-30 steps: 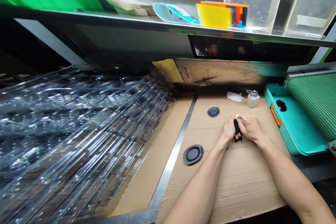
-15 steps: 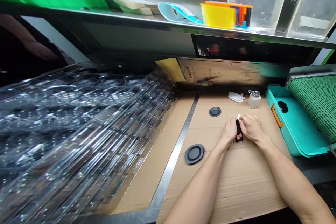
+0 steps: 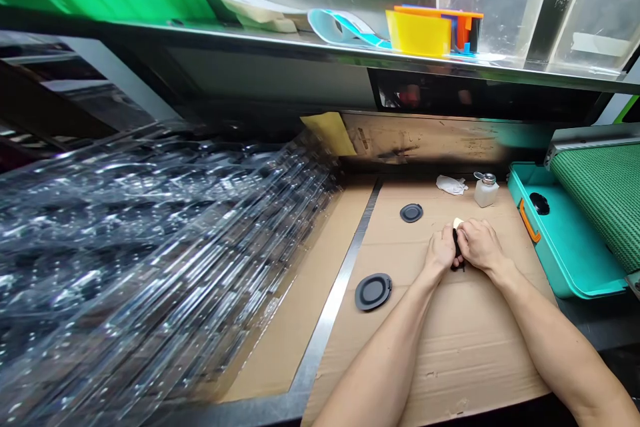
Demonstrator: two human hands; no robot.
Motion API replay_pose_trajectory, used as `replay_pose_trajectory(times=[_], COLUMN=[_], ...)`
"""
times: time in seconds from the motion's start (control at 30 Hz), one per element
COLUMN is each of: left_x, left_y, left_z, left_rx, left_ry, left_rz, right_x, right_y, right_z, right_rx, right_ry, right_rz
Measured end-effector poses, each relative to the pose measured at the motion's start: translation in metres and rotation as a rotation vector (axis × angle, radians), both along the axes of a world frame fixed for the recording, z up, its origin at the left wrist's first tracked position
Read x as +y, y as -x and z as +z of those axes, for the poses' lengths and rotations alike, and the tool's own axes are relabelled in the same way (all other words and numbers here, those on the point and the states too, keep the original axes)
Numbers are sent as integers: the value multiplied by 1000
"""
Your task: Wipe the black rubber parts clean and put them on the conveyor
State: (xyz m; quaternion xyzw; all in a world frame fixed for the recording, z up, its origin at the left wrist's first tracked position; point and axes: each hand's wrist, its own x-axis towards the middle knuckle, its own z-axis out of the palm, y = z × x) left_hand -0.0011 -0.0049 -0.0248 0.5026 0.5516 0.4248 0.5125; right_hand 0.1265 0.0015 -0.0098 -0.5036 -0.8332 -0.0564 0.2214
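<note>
Over the cardboard sheet [image 3: 450, 360] on the desk [image 3: 585, 330], the small black part [image 3: 455, 247] sits upright between the two hands, short of the pump bottle [image 3: 486, 192] and the crumpled tissue [image 3: 451, 185]. The grip of the left hand [image 3: 441, 250] is closed around its side, fingertips curling under; the right hand's [image 3: 480, 243] grip pinches a small pale piece [image 3: 457, 222] at the top, although where the two pieces meet is hidden by the fingers. To do this well, I would let the left hand steady the black part low on its body, wrist quiet, while the right fingertips press lightly and evenly, keeping the pale piece straight rather than bunched. Both forearms are best kept clear of the larger black disc [image 3: 373, 291], which lies near the left one; the smaller black disc [image 3: 411, 213] is farther back. Compared with half a second ago, the pale piece shows a little more above the fingers and the prongs at the black part's lower end show less. Another person's forearm is gone from the upper left, and the discs lie as they did.
</note>
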Motion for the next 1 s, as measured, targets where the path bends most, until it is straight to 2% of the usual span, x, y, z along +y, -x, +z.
replay_pose_trajectory(times=[0.1, 0.27, 0.83, 1.0], left_x=[-2, -3, -3, -3], left_y=[-1, 0, -2, -2], left_z=[4, 9, 9, 7], left_rx=[39, 35, 56, 70], left_ry=[45, 36, 24, -1], left_rz=[13, 18, 34, 34], right_x=[0, 1, 2, 2], right_y=[3, 4, 3, 3], right_z=[1, 0, -1, -2], right_rx=[-10, -11, -9, -6], right_ry=[-17, -29, -39, -18], right_rz=[4, 3, 39, -2])
